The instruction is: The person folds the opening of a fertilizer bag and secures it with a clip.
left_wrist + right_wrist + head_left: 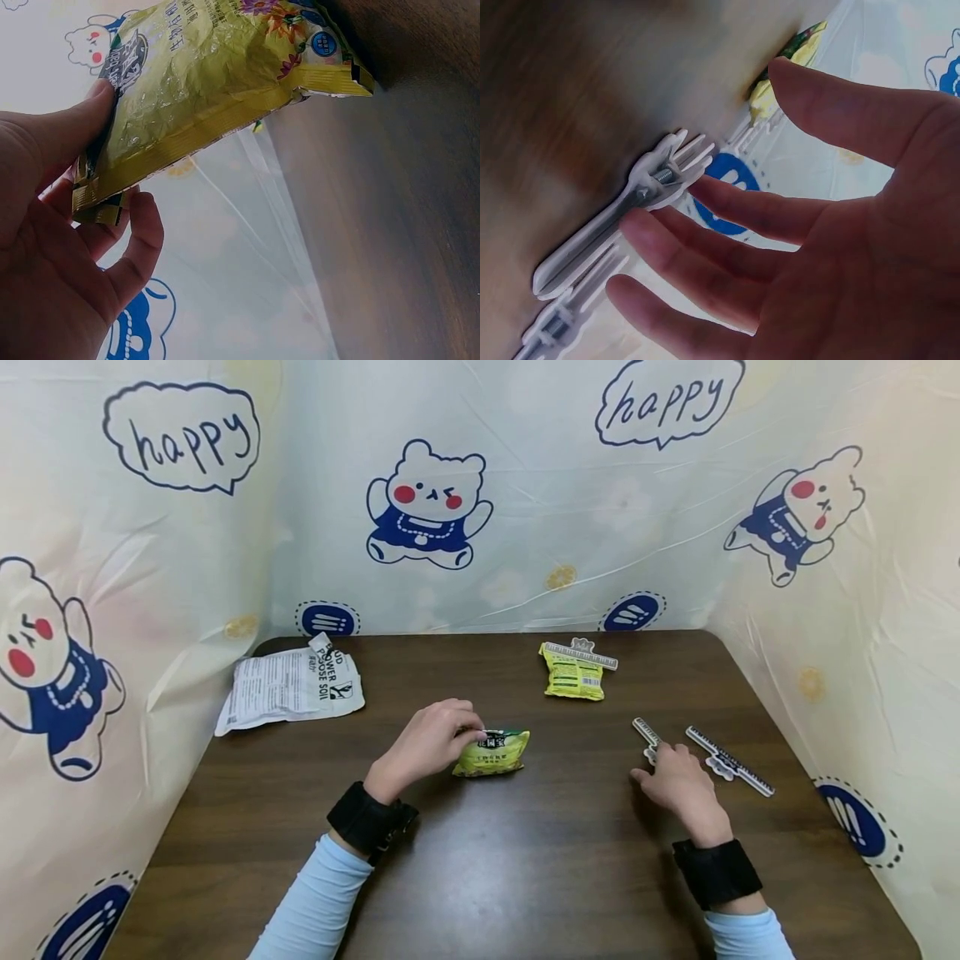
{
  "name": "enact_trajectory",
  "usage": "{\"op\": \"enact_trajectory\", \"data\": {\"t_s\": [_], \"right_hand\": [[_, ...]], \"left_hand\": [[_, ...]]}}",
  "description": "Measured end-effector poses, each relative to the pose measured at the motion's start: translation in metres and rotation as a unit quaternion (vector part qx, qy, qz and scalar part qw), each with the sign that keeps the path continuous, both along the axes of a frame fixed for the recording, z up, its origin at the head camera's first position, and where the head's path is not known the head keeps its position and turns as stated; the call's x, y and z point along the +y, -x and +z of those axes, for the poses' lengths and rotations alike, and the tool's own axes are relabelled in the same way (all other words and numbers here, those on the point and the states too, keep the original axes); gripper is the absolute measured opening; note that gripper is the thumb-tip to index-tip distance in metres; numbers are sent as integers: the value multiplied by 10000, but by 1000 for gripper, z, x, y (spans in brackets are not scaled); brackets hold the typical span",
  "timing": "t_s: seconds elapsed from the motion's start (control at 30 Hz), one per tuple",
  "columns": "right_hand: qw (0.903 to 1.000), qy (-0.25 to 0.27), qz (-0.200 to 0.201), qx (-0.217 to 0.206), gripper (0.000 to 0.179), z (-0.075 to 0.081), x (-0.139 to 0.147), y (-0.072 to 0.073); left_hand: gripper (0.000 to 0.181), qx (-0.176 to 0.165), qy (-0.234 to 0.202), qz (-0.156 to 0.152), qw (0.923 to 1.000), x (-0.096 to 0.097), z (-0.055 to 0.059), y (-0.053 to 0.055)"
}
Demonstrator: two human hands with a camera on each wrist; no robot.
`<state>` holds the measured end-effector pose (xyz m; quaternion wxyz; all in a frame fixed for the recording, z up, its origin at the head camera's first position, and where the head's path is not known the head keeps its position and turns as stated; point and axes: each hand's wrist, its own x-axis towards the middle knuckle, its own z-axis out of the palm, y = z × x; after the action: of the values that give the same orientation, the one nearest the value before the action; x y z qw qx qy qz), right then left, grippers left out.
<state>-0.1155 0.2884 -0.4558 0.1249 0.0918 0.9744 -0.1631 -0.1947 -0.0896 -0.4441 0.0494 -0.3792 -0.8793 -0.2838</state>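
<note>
Two hands reach over the brown tabletop [495, 893] in the head view. Near the middle we find the yellow packet [491, 757], and we set our clock on it, twelve toward the far edge. At nine o'clock the left hand [429, 739] pinches its upper edge. Well apart at three, the right hand [678, 779] partly covers the first clip [647, 732]; the second clip [729, 762] lies beyond, just beside that hand. Between one and two we see a clipped packet [573, 680], likewise yellow, with the third clip [581, 653] across its top. A white bag [277, 689] printed "SOIL" lies at ten.

In the left wrist view, with our clock on the view's centre, the yellow packet fills eleven to one o'clock. The thumb lies over its front at one corner and other fingers go behind it, pinching it there; one bent finger stands beside that corner. We cannot tell whether the packet touches the tabletop.

In the right wrist view, the right hand comes in from three to five o'clock, fingers spread and slightly bent, thumb well apart from them. The fingertips are at the first clip, toward eight; we cannot tell whether they touch it. We see the second clip between seven and eight, and the clipped packet at one, partly behind the thumb tip.
</note>
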Motion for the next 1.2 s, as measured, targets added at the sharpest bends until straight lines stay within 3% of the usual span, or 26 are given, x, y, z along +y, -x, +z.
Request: {"op": "enact_trajectory", "data": {"t_s": [0.37, 0.6, 0.77, 1.0, 1.2], "right_hand": [[9985, 58, 542, 51, 64, 2, -31, 10], [9959, 312, 845, -51, 66, 6, -29, 21], [9957, 226, 897, -104, 68, 2, -29, 30], [9948, 172, 994, -118, 53, -6, -27, 42], [9885, 356, 1467, -62, 41, -14, -22, 48]], "left_hand": [[5, 104, -25, 1, 9999, -2, 0, 1], [5, 52, -23, -9, 10000, -3, 1, 1], [6, -26, -9, -29, 10000, -3, 0, 0], [5, 3, -56, -52, 10000, -2, 0, 0], [6, 0, -47, -69, 10000, -2, 0, -1]]}}
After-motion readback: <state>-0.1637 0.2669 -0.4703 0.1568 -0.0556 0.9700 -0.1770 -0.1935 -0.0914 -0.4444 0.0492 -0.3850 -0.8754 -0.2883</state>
